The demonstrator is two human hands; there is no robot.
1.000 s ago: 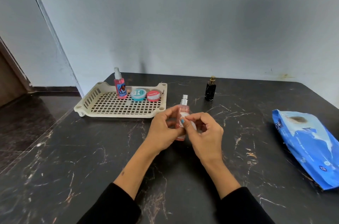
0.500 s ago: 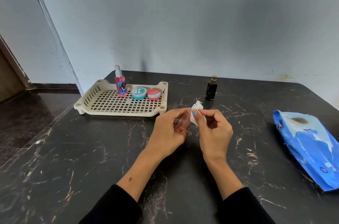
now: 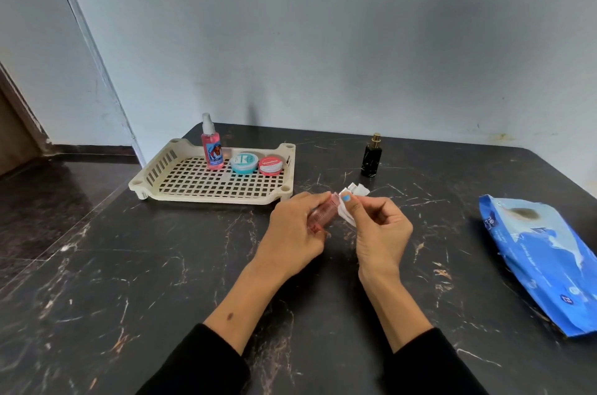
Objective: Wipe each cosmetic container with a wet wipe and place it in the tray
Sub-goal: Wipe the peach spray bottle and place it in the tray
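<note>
Presently, item in hand: a small clear-pink plastic bottle (image 3: 318,217), held above the dark marbled table top (image 3: 129,265), in front of the tray's near right corner and clear of it.
Change in attitude: a second ago the bottle stood upright between the hands with its silver cap showing on top; now it lies tilted, base toward the camera, with its cap end under the wipe.
Left hand (image 3: 295,233): fingers curled round the bottle's body, clamped on it.
Right hand (image 3: 376,226): thumb and fingers pinch a folded white wet wipe (image 3: 350,200) against the bottle's upper end; loose corners of the wipe stick out behind the fingers.
Meaning for task: wiping appears to have passed from the body to the cap end, so this container is judged close to ready for placing.
Cream slotted plastic tray (image 3: 151,173): already holds a pink spray bottle with pictured label (image 3: 212,149), a teal round tin (image 3: 244,163) and a red round tin (image 3: 270,165), ranged along its far side.
Outstanding: a black bottle with gold cap (image 3: 371,158) stands on the table right of the tray, not yet in it.
Supplies: a blue wet-wipe packet (image 3: 542,259) lies at the right edge of the table.
</note>
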